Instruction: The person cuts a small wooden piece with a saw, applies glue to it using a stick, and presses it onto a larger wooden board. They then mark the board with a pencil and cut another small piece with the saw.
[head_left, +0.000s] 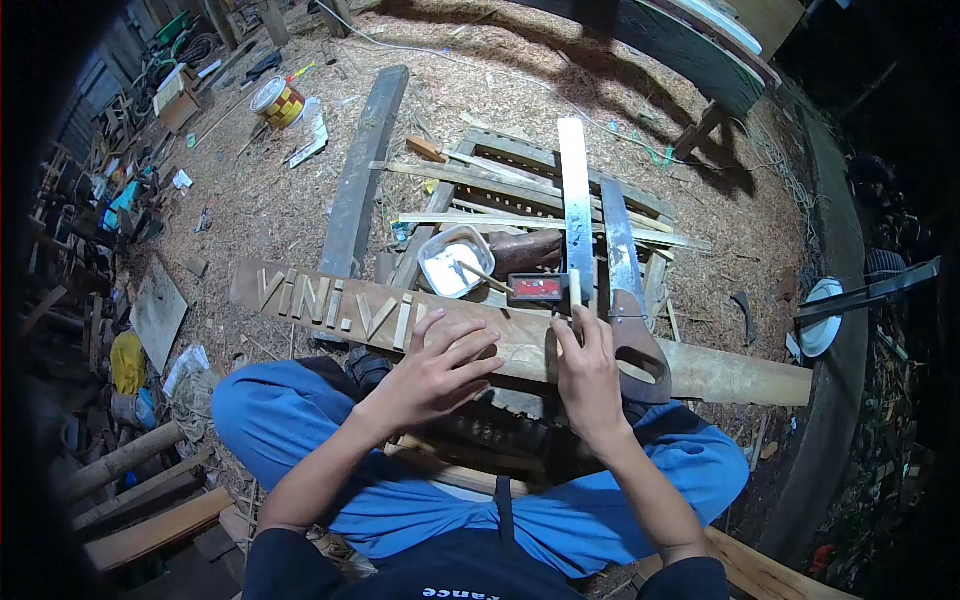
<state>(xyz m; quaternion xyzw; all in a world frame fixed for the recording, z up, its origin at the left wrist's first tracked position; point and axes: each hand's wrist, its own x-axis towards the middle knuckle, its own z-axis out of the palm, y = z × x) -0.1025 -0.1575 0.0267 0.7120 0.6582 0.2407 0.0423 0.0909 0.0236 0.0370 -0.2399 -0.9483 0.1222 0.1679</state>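
Seated cross-legged in blue trousers (275, 405) before a long wooden plank (735, 373), at work with both hands. With the left hand (440, 365), fingers spread and slightly curved, reaching over the plank beside the last strip (403, 322) of a row of letters; touching it or just clear of it, impossible to tell from above. With the right hand (583, 350), pinching a short pale strip (575, 288) between the fingertips, near the far edge of the same plank.

Laid out in thin wooden strips (335, 303) along the left part of the plank, in reading order: "VINI.VI".

Just beyond the plank, between the two hands, a plastic tub (430, 268) of white material, with a stick (485, 276) leaning in it, and a small red-and-black case (537, 287). Farther right, a metal straightedge (575, 190) and a handsaw (621, 240), with its handle lying across the plank. Behind, a slatted wooden frame (515, 150), a grey beam (362, 185) and, well apart, a yellow-and-red bucket (280, 105) on shavings-strewn ground (450, 90).
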